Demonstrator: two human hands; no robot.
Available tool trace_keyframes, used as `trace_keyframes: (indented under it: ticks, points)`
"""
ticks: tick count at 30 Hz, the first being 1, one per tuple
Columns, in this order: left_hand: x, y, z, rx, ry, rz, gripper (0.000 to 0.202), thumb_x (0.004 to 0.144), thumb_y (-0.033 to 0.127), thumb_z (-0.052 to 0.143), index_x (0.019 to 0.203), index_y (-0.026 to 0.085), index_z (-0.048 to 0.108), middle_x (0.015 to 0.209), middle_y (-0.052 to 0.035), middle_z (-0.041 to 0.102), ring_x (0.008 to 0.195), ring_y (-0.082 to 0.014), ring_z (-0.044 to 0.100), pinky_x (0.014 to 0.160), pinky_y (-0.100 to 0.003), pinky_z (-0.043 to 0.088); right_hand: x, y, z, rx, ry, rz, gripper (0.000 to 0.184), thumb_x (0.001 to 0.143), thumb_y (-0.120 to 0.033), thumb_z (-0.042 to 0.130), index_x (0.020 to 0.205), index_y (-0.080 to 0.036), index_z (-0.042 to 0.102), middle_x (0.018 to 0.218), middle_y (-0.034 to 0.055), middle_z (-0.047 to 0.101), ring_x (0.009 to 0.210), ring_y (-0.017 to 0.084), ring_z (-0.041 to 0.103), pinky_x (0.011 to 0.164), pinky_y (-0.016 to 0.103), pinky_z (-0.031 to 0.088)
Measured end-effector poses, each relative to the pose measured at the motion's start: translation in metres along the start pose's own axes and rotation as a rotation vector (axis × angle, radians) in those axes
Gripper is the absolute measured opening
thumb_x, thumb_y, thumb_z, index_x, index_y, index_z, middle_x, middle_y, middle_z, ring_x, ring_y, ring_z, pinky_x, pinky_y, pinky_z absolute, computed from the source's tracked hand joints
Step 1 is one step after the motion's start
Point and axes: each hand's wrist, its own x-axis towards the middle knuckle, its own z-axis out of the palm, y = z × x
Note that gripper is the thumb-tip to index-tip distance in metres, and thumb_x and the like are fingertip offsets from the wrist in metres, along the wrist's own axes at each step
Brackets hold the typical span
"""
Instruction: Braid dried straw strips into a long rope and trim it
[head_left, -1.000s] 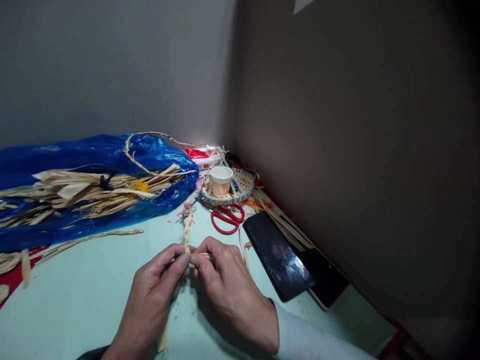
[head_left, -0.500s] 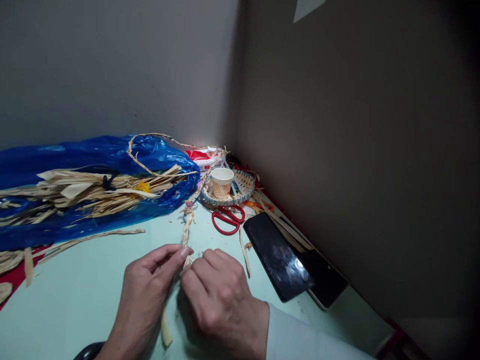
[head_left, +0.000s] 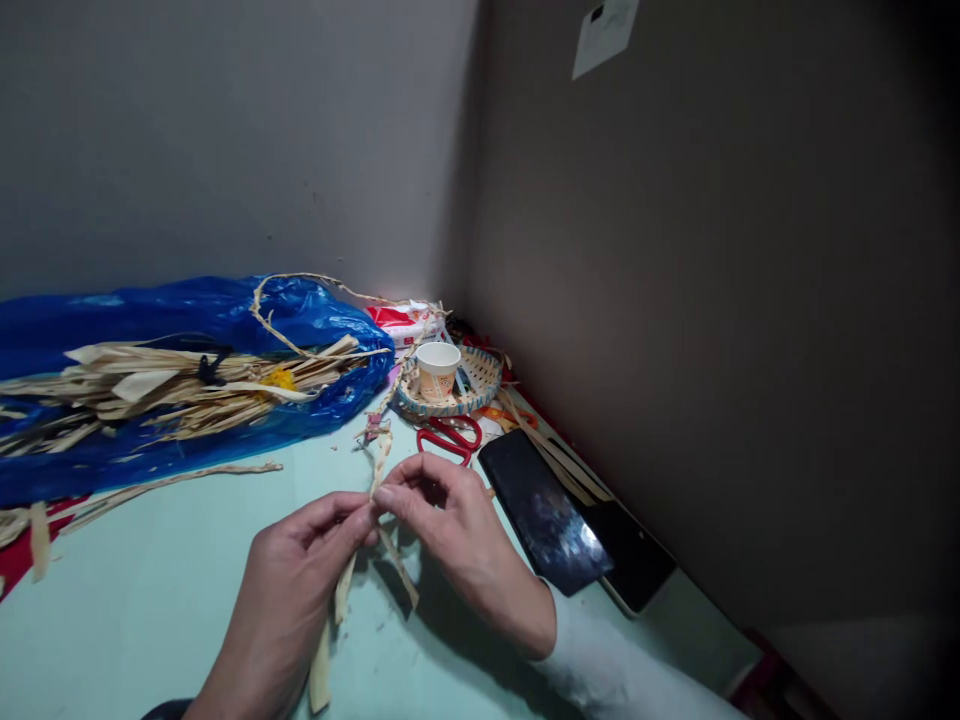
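A thin braid of dry straw [head_left: 379,458] runs over the pale green table [head_left: 150,590] from the far clutter toward me. My left hand [head_left: 304,580] pinches its near end with thumb and forefinger. My right hand [head_left: 450,540] pinches the same spot from the right. Loose flat strands [head_left: 337,610] hang from the pinch down over the table, one slanting right under my right hand.
A blue plastic bag [head_left: 172,330] with a bundle of dry straw [head_left: 172,385] lies at the left. Behind the braid sit a woven tray [head_left: 480,375] holding a paper cup [head_left: 437,368], red scissors [head_left: 446,440] and two dark phones [head_left: 544,510]. Walls close the back and right.
My right hand has lifted and turned, its fingers now pinching the braid end from higher up. The loose strands have swung down and spread apart. The view shifted slightly.
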Motion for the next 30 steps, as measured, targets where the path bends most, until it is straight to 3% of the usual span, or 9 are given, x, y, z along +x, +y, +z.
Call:
trace_keyframes:
  ticks: [6, 9, 15, 20, 25, 30]
  points:
    - [-0.008, 0.0, 0.009, 0.118, -0.008, -0.023, 0.028, 0.058, 0.047, 0.08, 0.069, 0.022, 0.075, 0.064, 0.0016, 0.072, 0.066, -0.0169, 0.062, 0.06, -0.02, 0.048, 0.006, 0.01, -0.004, 0.26, -0.041, 0.074, 0.026, 0.082, -0.04, 0.069, 0.076, -0.017, 0.059, 0.068, -0.0024, 0.054, 0.065, 0.012, 0.047, 0.062, 0.025, 0.037]
    - [-0.009, -0.006, 0.01, 0.134, -0.03, -0.051, 0.034, 0.059, 0.05, 0.079, 0.077, 0.022, 0.074, 0.068, 0.0002, 0.075, 0.072, -0.0201, 0.066, 0.064, -0.023, 0.051, 0.008, 0.012, -0.003, 0.324, -0.006, 0.109, 0.027, 0.079, -0.036, 0.069, 0.066, -0.017, 0.055, 0.06, -0.0037, 0.049, 0.058, 0.011, 0.04, 0.057, 0.025, 0.032]
    - [-0.006, -0.013, 0.008, 0.127, -0.078, -0.069, 0.043, 0.066, 0.054, 0.077, 0.093, 0.021, 0.068, 0.073, -0.0014, 0.074, 0.081, -0.0218, 0.067, 0.069, -0.025, 0.051, 0.016, 0.02, -0.001, 0.376, 0.068, 0.164, 0.022, 0.077, -0.029, 0.069, 0.065, -0.018, 0.054, 0.058, -0.004, 0.05, 0.058, 0.011, 0.046, 0.058, 0.025, 0.034]
    - [-0.008, -0.008, 0.007, -0.058, -0.089, -0.04, 0.044, 0.072, 0.047, 0.077, 0.105, 0.025, 0.056, 0.069, 0.0037, 0.071, 0.06, -0.015, 0.062, 0.056, -0.023, 0.048, 0.018, 0.021, -0.006, 0.433, -0.073, 0.123, 0.025, 0.083, -0.037, 0.068, 0.073, -0.016, 0.057, 0.067, -0.0024, 0.055, 0.064, 0.011, 0.05, 0.066, 0.024, 0.04]
    - [-0.009, 0.002, 0.009, -0.141, -0.044, 0.041, 0.041, 0.069, 0.039, 0.08, 0.096, 0.026, 0.052, 0.068, 0.006, 0.07, 0.059, -0.0138, 0.063, 0.056, -0.021, 0.048, 0.012, 0.016, -0.01, 0.33, -0.327, 0.07, 0.028, 0.081, -0.042, 0.072, 0.084, -0.017, 0.06, 0.078, -0.0009, 0.059, 0.071, 0.013, 0.054, 0.069, 0.026, 0.042]
    - [-0.013, 0.006, 0.006, -0.021, -0.013, 0.091, 0.027, 0.079, 0.044, 0.069, 0.093, 0.028, 0.053, 0.07, 0.007, 0.069, 0.061, -0.0127, 0.062, 0.058, -0.02, 0.045, 0.006, 0.011, -0.004, 0.309, -0.28, 0.079, 0.029, 0.084, -0.044, 0.069, 0.084, -0.017, 0.06, 0.071, -0.0016, 0.058, 0.067, 0.013, 0.057, 0.065, 0.026, 0.045]
